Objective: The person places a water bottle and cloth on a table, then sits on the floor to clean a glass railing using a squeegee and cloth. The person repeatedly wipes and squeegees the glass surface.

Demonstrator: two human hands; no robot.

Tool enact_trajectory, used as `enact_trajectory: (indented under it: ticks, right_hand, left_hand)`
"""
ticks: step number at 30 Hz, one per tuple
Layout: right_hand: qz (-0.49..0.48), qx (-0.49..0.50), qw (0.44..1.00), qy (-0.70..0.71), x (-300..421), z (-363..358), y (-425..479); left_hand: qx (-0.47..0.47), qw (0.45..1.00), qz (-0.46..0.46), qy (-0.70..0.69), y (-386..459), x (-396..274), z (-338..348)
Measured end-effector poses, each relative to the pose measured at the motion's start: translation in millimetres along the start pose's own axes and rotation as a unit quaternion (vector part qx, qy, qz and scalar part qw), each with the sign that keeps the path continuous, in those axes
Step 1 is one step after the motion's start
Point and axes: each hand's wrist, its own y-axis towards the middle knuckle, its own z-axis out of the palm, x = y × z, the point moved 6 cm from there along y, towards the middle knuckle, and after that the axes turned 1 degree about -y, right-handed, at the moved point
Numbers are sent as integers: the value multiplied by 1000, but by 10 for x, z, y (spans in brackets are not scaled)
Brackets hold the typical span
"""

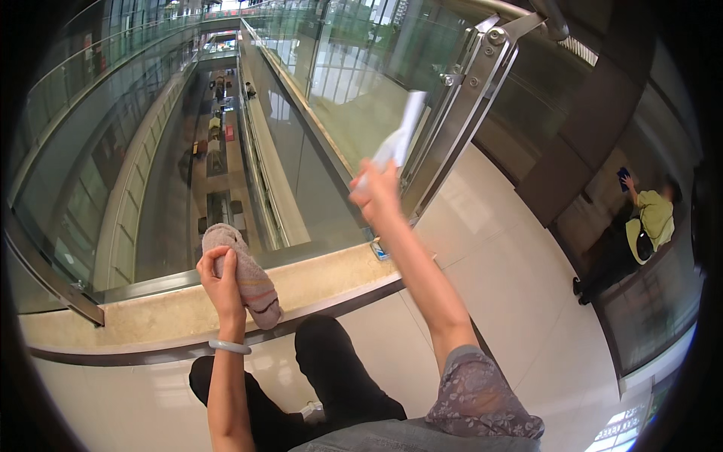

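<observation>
My left hand (220,277) grips a folded greyish-pink terry towel (257,285) with striped trim, above the beige stone ledge (327,268). A pale bangle (230,346) circles that wrist. Farther forward and to the right, my right hand (377,189) is closed around a white hand tool (402,135) with a flat blade, like a small squeegee; motion blurs it. The blade points up and away, in front of the glass panel (350,113). Whether it touches the glass cannot be told.
A steel railing post (460,113) stands right of my right hand. A small blue-faced flat object (380,250) lies on the ledge by my forearm. Beyond the glass drops a deep atrium (217,152). A person (649,220) in yellow stands on the tiled floor (486,243) at right.
</observation>
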Motion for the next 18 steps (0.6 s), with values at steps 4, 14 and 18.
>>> enact_trajectory:
  ticks: [4, 14, 18]
  right_hand:
    - [38, 87, 994, 50, -78, 153, -335]
    - [-32, -33, 999, -22, 402, -420, 472]
    - [38, 97, 994, -14, -99, 52, -459]
  left_hand:
    - [4, 1000, 8, -2, -1, -1, -30]
    - [0, 1000, -5, -28, -5, 8, 65]
    - [4, 1000, -7, -27, -8, 8, 39]
